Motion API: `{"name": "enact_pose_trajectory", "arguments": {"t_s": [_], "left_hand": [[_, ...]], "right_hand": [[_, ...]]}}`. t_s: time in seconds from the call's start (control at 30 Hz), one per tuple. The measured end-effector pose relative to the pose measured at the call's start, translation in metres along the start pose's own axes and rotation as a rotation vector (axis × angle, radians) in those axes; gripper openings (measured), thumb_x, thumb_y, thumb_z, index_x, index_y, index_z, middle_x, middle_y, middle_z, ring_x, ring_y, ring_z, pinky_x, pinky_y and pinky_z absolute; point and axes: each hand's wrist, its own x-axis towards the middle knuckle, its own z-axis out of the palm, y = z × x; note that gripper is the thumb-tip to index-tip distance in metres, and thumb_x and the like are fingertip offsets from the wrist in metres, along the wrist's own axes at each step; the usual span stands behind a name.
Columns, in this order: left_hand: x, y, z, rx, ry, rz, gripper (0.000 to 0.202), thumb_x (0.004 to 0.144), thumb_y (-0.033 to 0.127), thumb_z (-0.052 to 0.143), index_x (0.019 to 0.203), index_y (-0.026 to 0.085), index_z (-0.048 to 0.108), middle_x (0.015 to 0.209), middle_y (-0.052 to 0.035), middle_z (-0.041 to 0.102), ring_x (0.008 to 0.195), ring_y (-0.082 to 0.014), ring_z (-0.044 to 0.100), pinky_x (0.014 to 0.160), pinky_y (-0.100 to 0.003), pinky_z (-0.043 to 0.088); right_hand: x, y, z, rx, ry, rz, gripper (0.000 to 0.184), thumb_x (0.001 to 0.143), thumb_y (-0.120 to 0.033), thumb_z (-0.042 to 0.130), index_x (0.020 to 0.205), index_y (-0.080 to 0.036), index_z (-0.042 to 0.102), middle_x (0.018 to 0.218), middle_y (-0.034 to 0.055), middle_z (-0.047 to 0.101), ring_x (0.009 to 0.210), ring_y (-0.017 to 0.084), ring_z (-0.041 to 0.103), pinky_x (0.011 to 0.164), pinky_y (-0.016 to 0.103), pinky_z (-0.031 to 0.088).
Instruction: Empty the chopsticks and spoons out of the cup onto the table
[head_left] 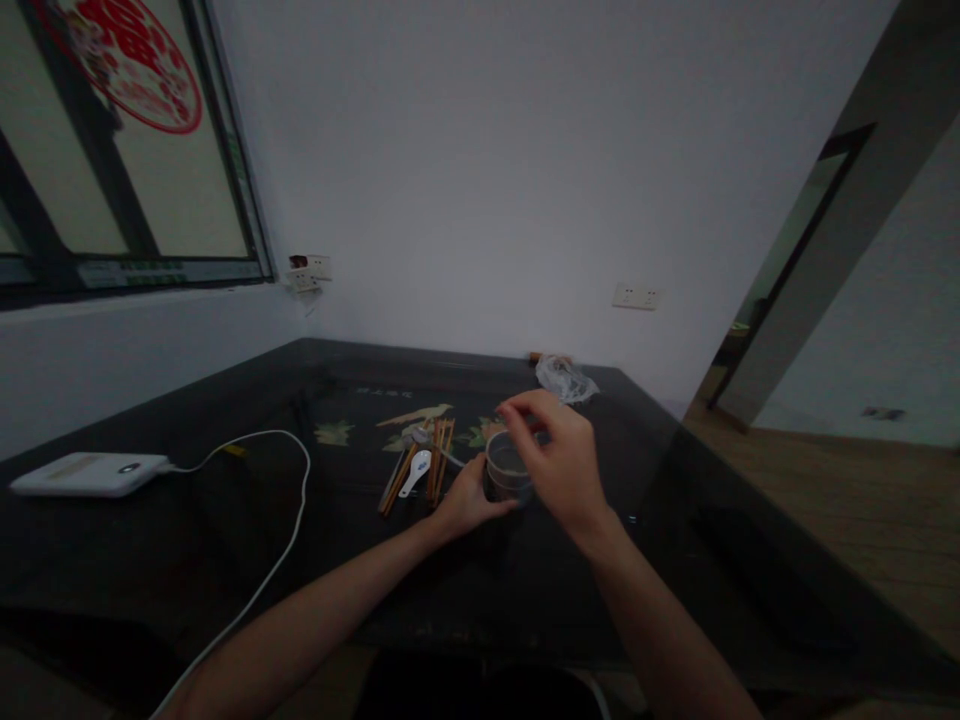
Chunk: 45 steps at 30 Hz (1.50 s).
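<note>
A clear round cup [508, 478] stands on the dark table in front of me. My left hand [472, 497] is wrapped around its left side, thumb along the near edge. Just above the cup's right rim is my right hand [559, 455], its fingertips pinched together; whatever they hold, if anything, is too small to make out. Left of the cup lie several wooden chopsticks [442, 458], a white spoon [417, 472] with a dark pattern, and metal-looking utensils [415, 436] whose kind is unclear.
A crumpled clear plastic bag [564, 378] lies near the wall. On the left, a white power bank [91, 473] has a white cable [300, 510] looping towards me past my left forearm. A dark flat object [765, 575] rests near the table's right edge.
</note>
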Motion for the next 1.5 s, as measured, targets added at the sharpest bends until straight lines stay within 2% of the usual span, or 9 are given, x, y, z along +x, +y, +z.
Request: {"name": "enact_pose_trajectory", "arguments": {"t_s": [0.1,0.17,0.23,0.33,0.4,0.57,0.7,0.8,1.5], "left_hand": [[0.0,0.008,-0.007,0.159,0.062,0.087,0.074,0.059,0.034,0.078,0.123,0.015,0.047,0.122,-0.0144,0.054,0.115,-0.0303,0.048,0.101,-0.046,0.035],[0.002,0.014,-0.014,0.23,0.126,0.125,0.071,0.059,0.035,0.077,0.121,0.015,0.048,0.12,-0.014,0.054,0.115,-0.0295,0.049,0.1,-0.046,0.036],[0.008,0.02,-0.027,0.258,0.21,0.162,0.069,0.061,0.037,0.076,0.12,0.015,0.047,0.118,-0.0132,0.055,0.113,-0.0283,0.05,0.099,-0.045,0.037],[0.019,0.024,-0.058,0.27,0.345,0.187,0.064,0.064,0.039,0.074,0.118,0.015,0.049,0.113,-0.0121,0.058,0.108,-0.0265,0.055,0.097,-0.043,0.04],[0.025,0.021,-0.087,0.308,0.44,0.131,0.058,0.065,0.041,0.072,0.112,0.014,0.052,0.107,-0.0114,0.061,0.105,-0.0263,0.057,0.094,-0.042,0.042],[0.02,-0.011,-0.16,0.563,0.559,-0.035,0.068,0.058,0.046,0.074,0.112,0.012,0.051,0.114,-0.0153,0.059,0.107,-0.0302,0.056,0.092,-0.042,0.044],[0.001,-0.041,-0.198,0.648,0.595,-0.263,0.07,0.059,0.049,0.072,0.114,0.012,0.049,0.113,-0.0172,0.061,0.104,-0.0315,0.059,0.087,-0.042,0.048],[-0.007,-0.053,-0.21,0.668,0.608,-0.322,0.071,0.059,0.051,0.072,0.114,0.013,0.049,0.114,-0.0171,0.061,0.105,-0.0319,0.059,0.086,-0.041,0.049],[-0.008,-0.076,-0.203,0.606,0.428,-0.515,0.07,0.06,0.043,0.075,0.114,0.01,0.047,0.122,-0.0218,0.056,0.111,-0.0313,0.057,0.089,-0.038,0.048]], "right_hand": [[-0.012,0.023,-0.028,0.104,0.188,0.104,0.021,0.087,-0.031,0.049,0.081,-0.019,0.064,0.08,0.0042,0.066,0.073,0.015,0.061,0.062,0.025,0.047],[-0.018,0.05,-0.038,0.179,0.292,0.228,0.023,0.084,-0.037,0.052,0.08,-0.017,0.064,0.075,0.0042,0.065,0.066,0.015,0.061,0.056,0.025,0.047],[-0.023,0.085,-0.04,0.231,0.313,0.334,0.028,0.081,-0.042,0.054,0.077,-0.016,0.064,0.07,0.0045,0.065,0.06,0.015,0.06,0.051,0.024,0.046],[-0.034,0.142,-0.032,0.214,0.224,0.467,0.034,0.078,-0.046,0.055,0.076,-0.013,0.064,0.065,0.0052,0.064,0.056,0.014,0.058,0.047,0.023,0.043],[-0.043,0.175,-0.021,0.188,0.132,0.535,0.033,0.075,-0.045,0.056,0.074,-0.013,0.063,0.062,0.0045,0.062,0.053,0.013,0.056,0.046,0.022,0.041],[-0.068,0.226,0.007,0.181,-0.013,0.72,0.027,0.07,-0.041,0.056,0.075,-0.015,0.06,0.055,0.0016,0.06,0.045,0.013,0.054,0.042,0.022,0.04],[-0.078,0.238,0.019,0.111,-0.061,0.7,0.024,0.072,-0.039,0.054,0.076,-0.016,0.061,0.057,0.0014,0.061,0.045,0.013,0.056,0.043,0.021,0.041],[-0.083,0.239,0.022,0.044,-0.105,0.665,0.024,0.075,-0.038,0.052,0.077,-0.017,0.061,0.058,0.0018,0.062,0.048,0.013,0.058,0.047,0.022,0.042],[-0.09,0.236,0.028,-0.033,-0.235,0.568,0.021,0.078,-0.034,0.048,0.083,-0.018,0.061,0.058,0.0,0.061,0.05,0.014,0.056,0.051,0.024,0.04]]}}
